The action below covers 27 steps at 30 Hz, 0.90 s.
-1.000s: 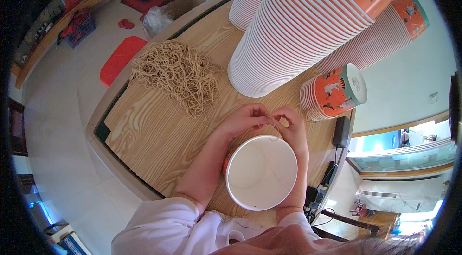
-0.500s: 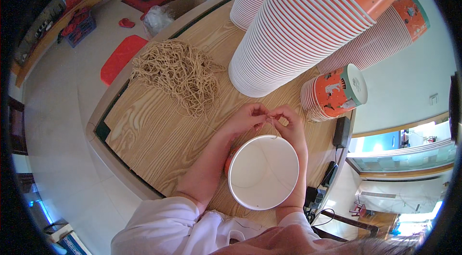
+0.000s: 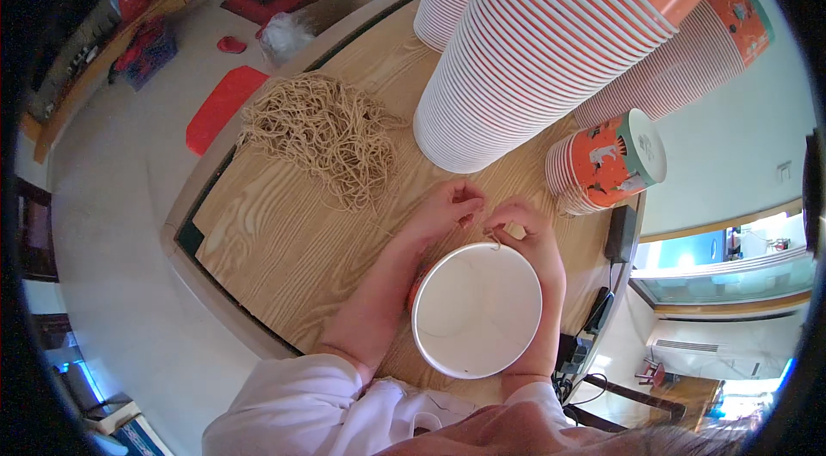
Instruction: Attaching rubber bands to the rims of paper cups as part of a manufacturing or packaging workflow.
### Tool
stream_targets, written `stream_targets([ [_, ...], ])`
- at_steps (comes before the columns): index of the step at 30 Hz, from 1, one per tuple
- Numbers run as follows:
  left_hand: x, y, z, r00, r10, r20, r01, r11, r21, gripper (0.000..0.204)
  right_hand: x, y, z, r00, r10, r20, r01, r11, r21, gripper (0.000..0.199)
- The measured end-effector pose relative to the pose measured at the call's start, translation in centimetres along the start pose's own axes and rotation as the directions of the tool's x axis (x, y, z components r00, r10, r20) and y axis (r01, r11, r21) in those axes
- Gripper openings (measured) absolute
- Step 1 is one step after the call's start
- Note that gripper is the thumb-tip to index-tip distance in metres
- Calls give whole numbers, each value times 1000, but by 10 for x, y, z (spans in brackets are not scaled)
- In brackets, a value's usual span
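Fingers of my right hand (image 3: 527, 237) are pinched narrow at the far rim of the white paper bucket (image 3: 476, 310), where a thin tan string (image 3: 492, 238) meets the rim. I cannot tell whether the string passes through a hole there; the detail is too small. My left hand (image 3: 447, 208) sits just beside the right, slightly farther from me and to the left, its fingertips also closed narrow on the same short run of string. Both hands are equally near the working point; the right one touches the bucket rim, the left one stands just off it.

Relation that governs the move: the bucket lies directly below both hands, toward my body, mouth up, its open circle facing the camera. The string runs roughly left to right between the two pinches, along the far edge of the rim.

Outward from the hands, on the wooden table (image 3: 284, 241):
- One loose heap of tan string (image 3: 323, 138), up and to the left, well apart from the left hand.
- One short stack of orange printed buckets (image 3: 602, 165), lying on its side, near the right hand.
- Three tall stacks of nested buckets (image 3: 533, 60) beyond the hands, leaning toward the upper right.
- One dark flat device (image 3: 619, 234) at the table's right edge.

Count of buckets in hand: one.
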State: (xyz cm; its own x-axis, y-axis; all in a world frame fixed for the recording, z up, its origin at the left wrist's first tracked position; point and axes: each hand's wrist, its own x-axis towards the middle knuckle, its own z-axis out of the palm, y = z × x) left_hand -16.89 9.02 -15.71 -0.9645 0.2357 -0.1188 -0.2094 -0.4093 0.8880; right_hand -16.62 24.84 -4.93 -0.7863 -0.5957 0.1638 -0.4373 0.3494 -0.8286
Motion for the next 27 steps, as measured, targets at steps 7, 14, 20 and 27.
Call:
stream_targets([
  [7, -3, 3, 0, 999, -31, -24, 32, 999, 20, 14, -14, 1, -7, 996, 22, 89, -24, 999, 30, 19],
  [14, -13, 14, -8, 893, 42, 449, -17, 998, -60, 27, -18, -8, -7, 991, -63, 118, 71, 995, -65, 22],
  [20, -9, 11, -8, 869, 9, 494, -35, 999, 42, 18, -15, -10, -12, 992, 17, 126, 3, 987, -160, 20],
  [27, -8, 6, -5, 868, 73, 491, -133, 987, 88, 16, -16, -7, -12, 994, 23, 106, -2, 982, -191, 20],
])
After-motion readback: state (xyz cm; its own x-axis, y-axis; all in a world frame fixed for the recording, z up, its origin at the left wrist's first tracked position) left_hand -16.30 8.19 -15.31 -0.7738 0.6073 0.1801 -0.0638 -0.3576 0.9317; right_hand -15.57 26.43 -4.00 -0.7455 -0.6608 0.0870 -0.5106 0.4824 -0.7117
